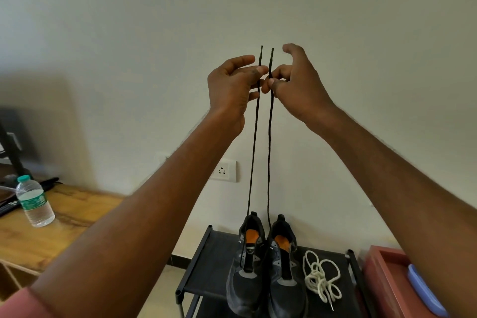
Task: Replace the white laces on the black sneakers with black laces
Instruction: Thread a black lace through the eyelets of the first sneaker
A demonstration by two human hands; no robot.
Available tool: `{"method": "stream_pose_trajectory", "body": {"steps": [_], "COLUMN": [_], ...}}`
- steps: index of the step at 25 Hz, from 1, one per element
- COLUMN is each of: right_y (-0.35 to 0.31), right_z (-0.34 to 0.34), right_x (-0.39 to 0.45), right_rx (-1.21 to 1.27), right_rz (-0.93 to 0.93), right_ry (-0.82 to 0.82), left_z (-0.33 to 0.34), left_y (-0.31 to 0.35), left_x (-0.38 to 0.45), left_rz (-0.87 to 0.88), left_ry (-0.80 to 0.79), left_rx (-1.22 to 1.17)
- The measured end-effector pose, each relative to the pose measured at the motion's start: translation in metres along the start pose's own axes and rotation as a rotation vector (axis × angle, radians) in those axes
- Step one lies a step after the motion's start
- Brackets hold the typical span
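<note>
Two black sneakers with orange insoles, the left sneaker (245, 274) and the right sneaker (284, 279), stand side by side on a black rack (206, 266). A black lace (254, 150) rises from the left sneaker in two taut strands. My left hand (232, 85) pinches one strand near its tip, high in front of the wall. Beside it, my right hand (296, 83) pinches the other strand; both tips stick up level with each other. A heap of white laces (321, 276) lies on the rack to the right of the sneakers.
A wooden table (51, 227) at the left carries a plastic water bottle (34, 201) and dark items at its back. A red box (387, 279) with a blue object stands right of the rack. A wall socket (224, 170) is behind the arms.
</note>
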State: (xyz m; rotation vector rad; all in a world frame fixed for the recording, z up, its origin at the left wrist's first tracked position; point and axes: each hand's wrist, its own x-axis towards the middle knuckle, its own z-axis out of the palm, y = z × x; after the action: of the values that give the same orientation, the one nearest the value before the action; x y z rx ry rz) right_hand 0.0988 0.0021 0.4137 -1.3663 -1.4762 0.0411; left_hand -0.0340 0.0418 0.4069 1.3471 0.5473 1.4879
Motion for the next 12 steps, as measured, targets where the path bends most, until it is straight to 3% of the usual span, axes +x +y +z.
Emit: {"method": "stream_pose_trajectory", "body": {"steps": [8,12], "right_y": [0.001,0.022], "right_z": [0.009,0.021], "right_x": [-0.002,-0.025], "right_rx": [0.093,0.106], "right_rz": [0.002,0.085], "right_ry": [0.066,0.069], "left_z": [-0.007,-0.033], "left_y": [0.0,-0.032], "left_x": [0.0,-0.016], "left_rz": [0.008,-0.056], "left_ry": [-0.005,0.042], "left_rx": [0.052,0.147]}}
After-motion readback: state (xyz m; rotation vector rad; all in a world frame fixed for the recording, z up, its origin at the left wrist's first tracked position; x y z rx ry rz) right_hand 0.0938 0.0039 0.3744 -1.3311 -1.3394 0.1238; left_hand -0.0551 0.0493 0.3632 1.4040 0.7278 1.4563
